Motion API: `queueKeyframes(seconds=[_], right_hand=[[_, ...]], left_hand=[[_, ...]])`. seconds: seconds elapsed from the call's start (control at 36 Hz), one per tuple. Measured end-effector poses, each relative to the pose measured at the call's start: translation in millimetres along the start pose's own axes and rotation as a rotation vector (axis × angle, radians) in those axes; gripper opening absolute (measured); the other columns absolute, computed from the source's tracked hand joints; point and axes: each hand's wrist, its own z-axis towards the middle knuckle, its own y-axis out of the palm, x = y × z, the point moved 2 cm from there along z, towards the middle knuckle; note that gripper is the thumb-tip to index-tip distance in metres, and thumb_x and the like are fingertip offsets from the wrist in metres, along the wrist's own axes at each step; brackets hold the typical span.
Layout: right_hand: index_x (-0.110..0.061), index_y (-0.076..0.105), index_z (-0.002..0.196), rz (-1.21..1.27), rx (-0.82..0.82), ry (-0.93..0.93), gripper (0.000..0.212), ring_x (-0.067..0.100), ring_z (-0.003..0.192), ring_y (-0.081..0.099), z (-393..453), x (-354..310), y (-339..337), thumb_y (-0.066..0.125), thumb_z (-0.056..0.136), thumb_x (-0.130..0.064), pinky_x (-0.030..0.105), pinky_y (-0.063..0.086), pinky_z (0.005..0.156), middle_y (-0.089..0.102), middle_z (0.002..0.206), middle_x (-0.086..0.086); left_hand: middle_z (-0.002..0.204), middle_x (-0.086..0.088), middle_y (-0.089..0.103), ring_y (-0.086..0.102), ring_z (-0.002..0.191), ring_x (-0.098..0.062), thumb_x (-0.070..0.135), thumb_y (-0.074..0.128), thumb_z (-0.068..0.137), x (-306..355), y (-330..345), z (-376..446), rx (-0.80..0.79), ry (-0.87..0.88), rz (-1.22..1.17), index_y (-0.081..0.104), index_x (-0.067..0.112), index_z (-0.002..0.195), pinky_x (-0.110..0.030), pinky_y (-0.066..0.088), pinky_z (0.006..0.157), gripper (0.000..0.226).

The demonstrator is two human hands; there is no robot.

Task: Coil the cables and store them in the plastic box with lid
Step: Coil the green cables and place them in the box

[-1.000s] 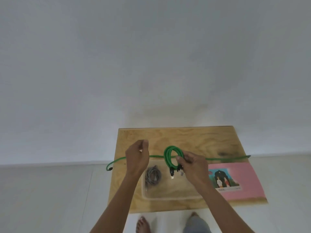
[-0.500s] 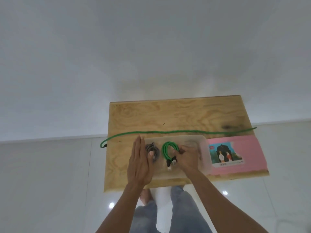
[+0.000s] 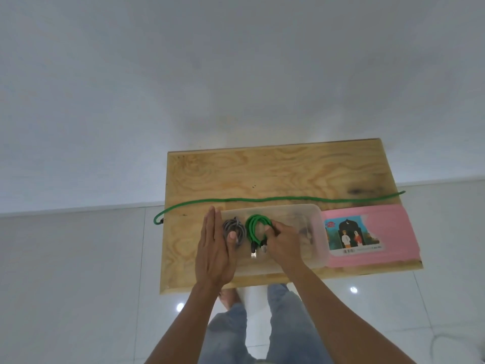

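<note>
A clear plastic box (image 3: 313,232) sits on the wooden table (image 3: 275,172) near its front edge. Inside it lies a coiled grey cable (image 3: 232,225) at the left. My right hand (image 3: 284,241) holds a coiled green cable (image 3: 256,227) down inside the box, its two plugs hanging toward me. My left hand (image 3: 214,248) is flat with fingers straight, pressed against the box's left wall, thumb over the grey coil. A long green cable (image 3: 278,198) lies stretched straight across the table behind the box.
The pink lid (image 3: 393,232) with a picture label lies on the table just right of the box. The long cable's left end hangs past the table's left edge. White tiled floor and my legs are below the front edge.
The green coil has come down from above the table into the box with my right hand. My left hand opened flat and settled against the box's left side. The view tilted downward.
</note>
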Motion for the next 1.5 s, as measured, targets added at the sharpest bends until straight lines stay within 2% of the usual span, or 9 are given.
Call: queueKeyframes(seconds=[0.14, 0.31, 0.44, 0.56, 0.78, 0.97, 1.11, 1.31, 1.5], right_hand=[[-0.004, 0.062, 0.13, -0.018, -0.036, 0.035, 0.034, 0.026, 0.123, 0.059, -1.2, -6.3, -10.2, 0.053, 0.1, -0.014, 0.025, 0.041, 0.102, 0.065, 0.131, 0.011], [-0.008, 0.056, 0.137, 0.035, -0.025, 0.081, 0.037, 0.022, 0.133, 0.051, -8.0, -13.2, -25.7, 0.049, 0.101, -0.015, 0.03, 0.036, 0.113, 0.057, 0.142, 0.009], [-0.013, 0.055, 0.14, 0.024, -0.02, 0.066, 0.038, 0.02, 0.127, 0.055, -17.6, -23.7, -44.3, 0.047, 0.102, -0.017, 0.016, 0.036, 0.095, 0.058, 0.141, 0.005], [-0.018, 0.059, 0.135, 0.039, 0.022, 0.038, 0.035, 0.011, 0.092, 0.059, -23.3, -32.0, -56.1, 0.05, 0.101, -0.02, 0.009, 0.04, 0.074, 0.068, 0.122, 0.002], [-0.022, 0.069, 0.119, -0.029, 0.019, -0.053, 0.026, 0.016, 0.1, 0.067, -10.9, -54.4, -73.3, 0.059, 0.096, -0.019, 0.034, 0.054, 0.094, 0.073, 0.11, 0.0], [-0.008, 0.071, 0.116, -0.101, 0.004, -0.201, 0.024, 0.009, 0.093, 0.063, 30.7, -86.0, -89.0, 0.061, 0.095, -0.008, 0.004, 0.04, 0.076, 0.073, 0.107, 0.005], [-0.006, 0.072, 0.113, -0.249, -0.074, -0.237, 0.027, 0.012, 0.09, 0.062, 81.6, -85.9, -90.5, 0.06, 0.091, 0.003, -0.004, 0.039, 0.069, 0.072, 0.114, 0.013], [-0.013, 0.076, 0.105, -0.594, -0.381, -0.244, 0.022, 0.025, 0.111, 0.063, 135.4, -79.8, -66.6, 0.073, 0.084, -0.007, 0.032, 0.05, 0.1, 0.07, 0.116, 0.008], [-0.02, 0.07, 0.103, -0.78, -0.517, -0.279, 0.03, 0.023, 0.095, 0.064, 150.6, -63.6, -43.0, 0.074, 0.078, -0.004, 0.036, 0.057, 0.086, 0.064, 0.113, 0.007]], left_hand=[[0.167, -0.004, 0.008, 0.006, 0.155, -0.017, 0.045, 0.023, 0.104, -0.2, -1.4, 1.2, -0.009, -0.004, -0.011, 0.015, 0.008, 0.158, -0.037, 0.017, 0.124, 0.066], [0.165, 0.003, 0.002, 0.004, 0.154, -0.014, 0.052, 0.018, 0.101, 5.1, -9.8, 0.5, -0.036, -0.009, -0.035, 0.012, 0.011, 0.158, -0.032, 0.012, 0.123, 0.071], [0.167, 0.002, 0.006, 0.004, 0.152, -0.01, 0.055, 0.015, 0.1, 6.2, -24.2, 1.4, -0.057, -0.02, -0.06, 0.011, 0.013, 0.159, -0.031, 0.013, 0.124, 0.072], [0.166, -0.003, 0.012, 0.01, 0.153, -0.017, 0.053, 0.016, 0.101, 6.6, -42.4, 6.6, -0.04, -0.02, -0.076, 0.015, 0.011, 0.158, -0.033, 0.014, 0.124, 0.07], [0.165, -0.007, 0.022, 0.019, 0.151, -0.023, 0.04, 0.03, 0.106, 1.4, -67.1, 34.8, -0.025, -0.088, -0.077, 0.023, 0.013, 0.157, -0.039, 0.021, 0.121, 0.058], [0.155, -0.015, 0.041, 0.034, 0.144, -0.031, 0.032, 0.035, 0.106, 1.7, -68.2, 75.8, -0.036, -0.115, -0.003, 0.04, 0.005, 0.149, -0.045, 0.032, 0.117, 0.051], [0.145, -0.012, 0.053, 0.044, 0.133, -0.032, 0.015, 0.044, 0.104, -5.1, -61.3, 101.8, -0.098, -0.146, 0.106, 0.052, 0.007, 0.141, -0.047, 0.042, 0.106, 0.039], [0.132, -0.005, 0.06, 0.051, 0.123, -0.028, 0.015, 0.064, 0.093, -26.0, -50.4, 133.6, -0.381, -0.239, 0.369, 0.063, 0.021, 0.13, -0.042, 0.041, 0.098, 0.038], [0.113, -0.007, 0.062, 0.057, 0.105, -0.03, 0.016, 0.057, 0.097, -27.6, -42.9, 144.5, -0.414, -0.251, 0.489, 0.069, 0.019, 0.111, -0.042, 0.046, 0.087, 0.019]])
